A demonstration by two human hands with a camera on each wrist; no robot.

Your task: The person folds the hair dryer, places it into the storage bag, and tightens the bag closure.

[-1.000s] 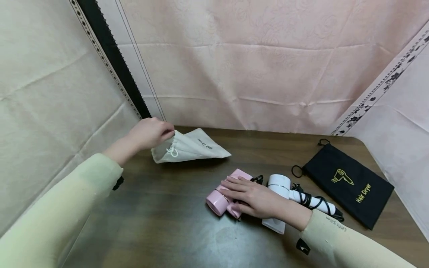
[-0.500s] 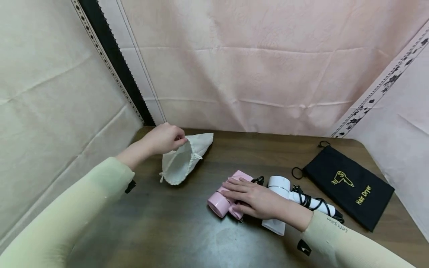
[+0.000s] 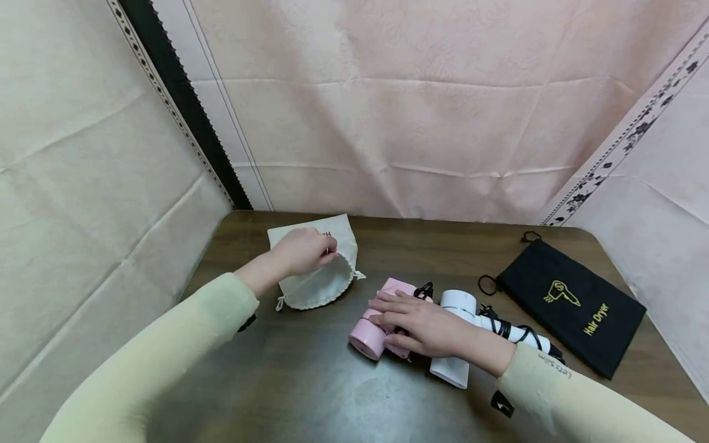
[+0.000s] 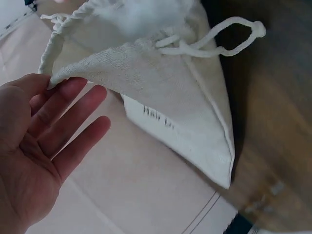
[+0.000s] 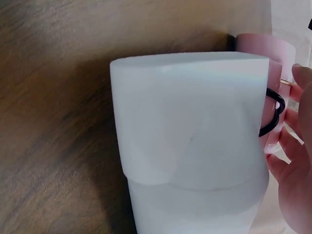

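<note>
My left hand (image 3: 303, 251) pinches the rim of a white drawstring bag (image 3: 343, 237) at the back left of the table. The bag's mouth gapes toward me, and part of its "Hair Dryer" print shows in the left wrist view, below the pinched rim (image 4: 107, 61). Thumb and forefinger grip the cloth while the other fingers stay off it. My right hand (image 3: 423, 326) rests with extended fingers on a pink hair dryer (image 3: 368, 337), covering much of it. Beside that lies a white hair dryer (image 3: 460, 300), partly under my right wrist; its nozzle (image 5: 190, 126) fills the right wrist view.
A black drawstring bag (image 3: 576, 307) with a gold dryer picture lies flat at the right. Black cord (image 3: 504, 327) is wound round the white dryer's handle. Pale cloth (image 3: 388, 123) hangs behind the brown table (image 3: 266, 381) and along its sides.
The left hand has moved right and slightly toward me with the white bag, whose mouth has swung from facing left to facing me. The right hand stays on the pink hair dryer.
</note>
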